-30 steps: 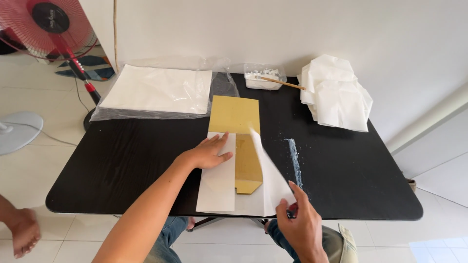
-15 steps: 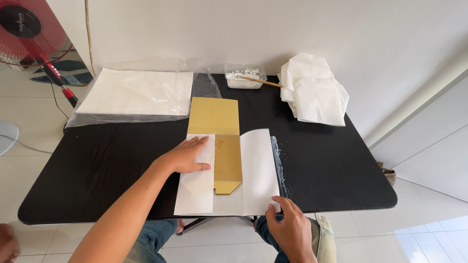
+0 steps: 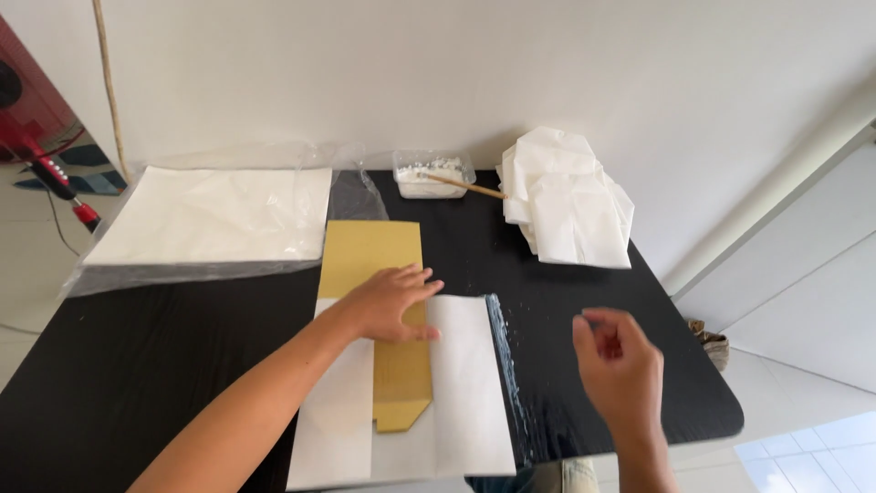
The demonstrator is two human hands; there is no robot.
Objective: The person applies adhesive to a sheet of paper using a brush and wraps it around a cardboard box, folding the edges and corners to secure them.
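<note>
While my left hand [image 3: 391,304] presses flat on the yellow card template [image 3: 379,274] and white paper [image 3: 461,383], my right hand [image 3: 620,365] hovers empty, fingers loosely curled, above the desk [image 3: 137,365].

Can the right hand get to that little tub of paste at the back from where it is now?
Probably yes: the right hand hovers empty above the black table, and only bare tabletop lies between it and the paste tub.

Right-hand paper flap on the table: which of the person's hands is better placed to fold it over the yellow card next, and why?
Probably the right hand: it hovers free above the table beside the white paper flap. The left hand lies flat on the yellow card, pinning it.
</note>
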